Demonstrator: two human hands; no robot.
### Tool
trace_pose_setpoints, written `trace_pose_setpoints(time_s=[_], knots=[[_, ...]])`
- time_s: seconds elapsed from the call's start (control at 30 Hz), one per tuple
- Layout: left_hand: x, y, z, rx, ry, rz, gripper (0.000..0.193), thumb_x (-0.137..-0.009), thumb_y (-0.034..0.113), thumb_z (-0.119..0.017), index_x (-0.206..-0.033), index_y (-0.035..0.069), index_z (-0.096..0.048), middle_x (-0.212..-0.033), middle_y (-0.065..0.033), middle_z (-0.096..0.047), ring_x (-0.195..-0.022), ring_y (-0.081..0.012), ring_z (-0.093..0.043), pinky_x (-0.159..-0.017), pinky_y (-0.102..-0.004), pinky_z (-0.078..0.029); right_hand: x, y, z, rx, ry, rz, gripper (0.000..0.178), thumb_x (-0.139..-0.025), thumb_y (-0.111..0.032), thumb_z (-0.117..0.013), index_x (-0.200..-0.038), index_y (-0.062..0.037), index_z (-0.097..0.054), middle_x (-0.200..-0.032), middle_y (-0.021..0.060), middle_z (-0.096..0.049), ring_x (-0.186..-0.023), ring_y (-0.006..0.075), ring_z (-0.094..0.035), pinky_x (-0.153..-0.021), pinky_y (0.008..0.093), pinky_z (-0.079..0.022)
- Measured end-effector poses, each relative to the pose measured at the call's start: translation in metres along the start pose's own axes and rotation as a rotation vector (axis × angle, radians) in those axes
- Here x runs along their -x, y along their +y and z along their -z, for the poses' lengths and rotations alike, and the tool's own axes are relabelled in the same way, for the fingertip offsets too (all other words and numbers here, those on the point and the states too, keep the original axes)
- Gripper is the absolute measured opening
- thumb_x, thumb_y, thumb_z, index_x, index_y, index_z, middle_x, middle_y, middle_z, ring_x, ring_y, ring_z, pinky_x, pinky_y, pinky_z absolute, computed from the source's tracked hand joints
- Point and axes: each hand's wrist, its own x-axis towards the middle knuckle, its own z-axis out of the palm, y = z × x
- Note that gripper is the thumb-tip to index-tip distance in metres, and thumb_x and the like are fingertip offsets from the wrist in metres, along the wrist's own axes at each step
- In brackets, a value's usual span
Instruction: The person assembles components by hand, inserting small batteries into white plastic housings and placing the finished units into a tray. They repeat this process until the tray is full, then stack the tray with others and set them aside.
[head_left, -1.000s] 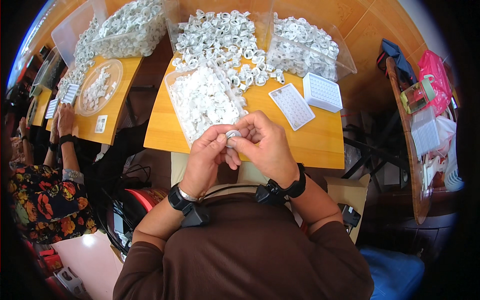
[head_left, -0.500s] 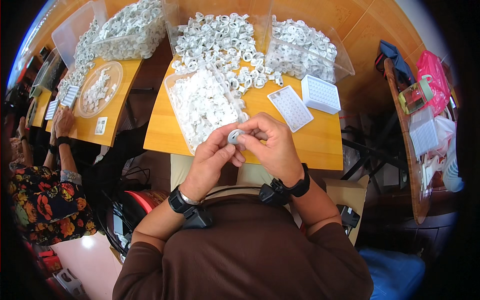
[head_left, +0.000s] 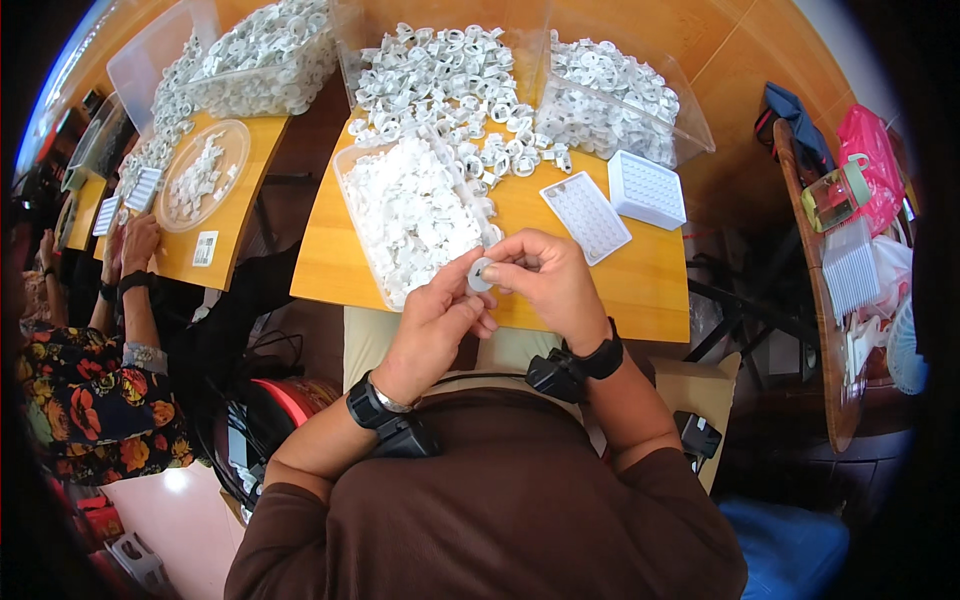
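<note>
Two hands: left hand and right hand, fingers pinching one disc.
Disc: best steadied by its rim.
Tub: near; knuckles best kept clear.

Yellow worktable. Behind it: orange tiled wall. Left of it: second table; nearer, glossy pinkish floor. Right: brown-topped table.

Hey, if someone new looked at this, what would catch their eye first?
Probably the sprawling heap of small pale-grey plastic rings at the back of the yellow wooden table. Front and centre, the right hand pinches a round pale-grey plastic disc at the left hand's fingertips. Far right, a bright pink plastic bag stands out.
</note>
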Motion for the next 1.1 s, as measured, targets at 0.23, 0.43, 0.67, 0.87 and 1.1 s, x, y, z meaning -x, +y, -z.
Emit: trace_pose_setpoints(time_s=[0.23,0.43,0.67,0.87,1.1], knots=[[-0.004,-0.005,0.002,0.059,0.025,0.004,0.052,-0.091,-0.003,-0.045,-0.142,0.001,-0.035,-0.094,-0.0088,-0.056,-0.075,-0.0134,-0.059,-0.068,-0.0259,-0.051,0.011,-0.003,-0.011,0.407,0.120,0.268,0.017,-0.080,0.002,-0.065,-0.097,0.0029,-0.066,-0.081,0.0087,-0.065,-0.070,0.0131,-0.064,-0.061,0.0249,-0.052],[-0.004,-0.007,0.001,-0.152,-0.009,-0.058,0.053,-0.091,-0.003,-0.046,-0.142,0.000,-0.035,-0.091,-0.0063,-0.057,-0.073,-0.0113,-0.058,-0.066,-0.0250,-0.051,0.014,-0.011,-0.013,0.635,0.177,0.390,0.018,-0.075,-0.004,-0.067,-0.092,0.0001,-0.065,-0.078,0.0138,-0.064,-0.069,0.0258,-0.065,-0.061,0.0324,-0.051],[-0.003,-0.004,-0.004,-0.370,0.016,-0.118,0.051,-0.090,-0.004,-0.045,-0.140,0.001,-0.039,-0.086,-0.0089,-0.063,-0.069,-0.0120,-0.059,-0.065,-0.0260,-0.051,0.016,-0.011,-0.013,0.866,0.193,0.475,0.016,-0.071,-0.003,-0.068,-0.086,-0.0009,-0.063,-0.075,0.0124,-0.064,-0.066,0.0276,-0.064,-0.057,0.0337,-0.050],[-0.001,0.000,-0.004,-0.417,0.031,-0.089,0.049,-0.088,-0.005,-0.044,-0.136,0.000,-0.042,-0.082,-0.0099,-0.063,-0.068,-0.0132,-0.059,-0.064,-0.0272,-0.050,0.016,-0.007,-0.019,0.850,0.215,0.507,0.009,-0.072,-0.007,-0.063,-0.077,-0.0022,-0.057,-0.069,0.0139,-0.058,-0.065,0.0322,-0.059,-0.057,0.0418,-0.047],[-0.001,-0.002,-0.002,-0.339,0.042,-0.060,0.045,-0.090,-0.001,-0.047,-0.135,0.000,-0.044,-0.081,-0.0086,-0.062,-0.066,-0.0123,-0.059,-0.062,-0.0267,-0.050,0.014,-0.009,-0.015,0.637,0.201,0.425,0.012,-0.073,-0.006,-0.067,-0.083,-0.0011,-0.062,-0.074,0.0143,-0.062,-0.065,0.0305,-0.062,-0.056,0.0377,-0.049]])
